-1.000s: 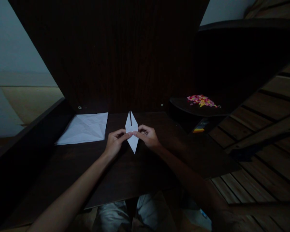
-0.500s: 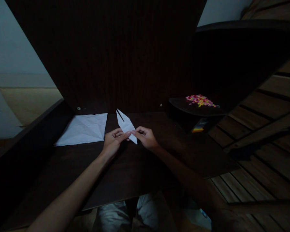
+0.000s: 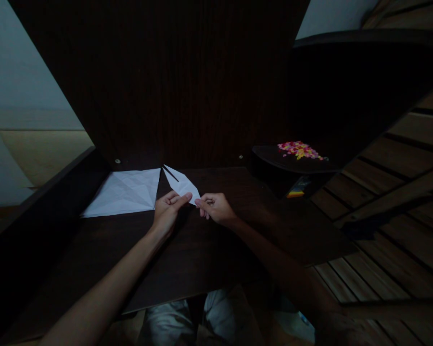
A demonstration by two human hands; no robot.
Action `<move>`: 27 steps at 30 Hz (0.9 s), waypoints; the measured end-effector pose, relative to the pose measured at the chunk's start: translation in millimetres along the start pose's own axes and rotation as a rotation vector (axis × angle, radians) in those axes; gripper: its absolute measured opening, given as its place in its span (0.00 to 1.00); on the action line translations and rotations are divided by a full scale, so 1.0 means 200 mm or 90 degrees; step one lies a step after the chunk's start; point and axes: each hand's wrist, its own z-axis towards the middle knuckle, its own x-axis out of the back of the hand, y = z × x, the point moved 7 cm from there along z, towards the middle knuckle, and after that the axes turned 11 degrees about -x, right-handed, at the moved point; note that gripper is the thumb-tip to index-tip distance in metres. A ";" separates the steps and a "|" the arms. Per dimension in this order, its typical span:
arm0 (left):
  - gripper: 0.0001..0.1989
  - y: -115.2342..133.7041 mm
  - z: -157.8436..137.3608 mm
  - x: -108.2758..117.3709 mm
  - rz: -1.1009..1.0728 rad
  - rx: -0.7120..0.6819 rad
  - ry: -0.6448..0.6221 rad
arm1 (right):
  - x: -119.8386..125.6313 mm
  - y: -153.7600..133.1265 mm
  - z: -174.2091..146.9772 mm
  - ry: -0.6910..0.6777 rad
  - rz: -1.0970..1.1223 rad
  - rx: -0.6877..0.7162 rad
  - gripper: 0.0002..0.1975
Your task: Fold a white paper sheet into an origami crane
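Dim lighting; dark brown wooden desktop (image 3: 187, 259) with a tall dark wooden panel (image 3: 202, 86) standing at its back edge. Pale wall (image 3: 29, 62) to the left; brown slatted wood (image 3: 400, 173) to the right.

Specimen: narrow, pointed piece of folded white paper (image 3: 182, 186), located above the middle of the desktop, between the two hands. Lies aslant: split end toward the far left, near the corner of the sheets noted below; contact there cannot be judged. Dark slit runs lengthwise from that end.

Left hand (image 3: 166, 210): partly closed, thumb on the paper's upper face, fingers curled; grips its near left edge. Right hand (image 3: 218, 207): thumb and fingers nearly together, pinching the near tip; remaining fingers loosely bent. Thumbs close, not touching.

Surroundings: flat white creased paper sheets (image 3: 124, 192) on the desktop's left, beside the side board (image 3: 46, 194). Rounded dark shelf (image 3: 269, 154) at right bears a loose heap of small pink, red and yellow pieces (image 3: 299, 150); exact nature too small to tell.
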 end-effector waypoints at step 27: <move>0.11 0.00 -0.02 0.01 0.060 -0.017 0.024 | -0.06 0.01 -0.02 -0.078 0.059 -0.033 0.20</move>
